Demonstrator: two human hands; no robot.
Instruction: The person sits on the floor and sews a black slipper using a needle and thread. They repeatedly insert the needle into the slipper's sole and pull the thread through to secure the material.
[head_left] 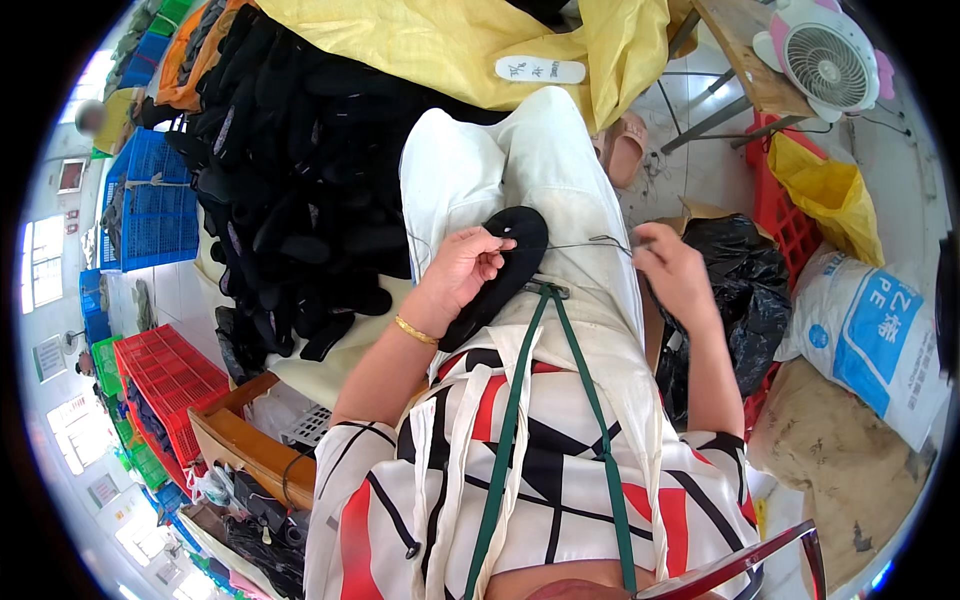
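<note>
A black cloth shoe [520, 240] lies lengthwise on my white-covered lap. My left hand [468, 265] is over it, fingertips pinched on a dark thread [575, 246] at the shoe's upper part. The thread runs taut across my lap to my right hand [672, 268], held off to the right with its fingers closed on the thread's other end. That hand is slightly blurred, and a needle cannot be made out. Below the thread, a small dark metal piece [548, 290] hangs on a green cord [500, 450] over my front.
A big heap of black shoes [290, 190] lies to the left. A white insole [540, 69] rests on yellow sheeting [400, 40] ahead. At right are a fan [825, 65] on a wooden table, a black plastic bag [735, 290] and a white sack [870, 340]; a wooden drawer [245, 430] stands lower left.
</note>
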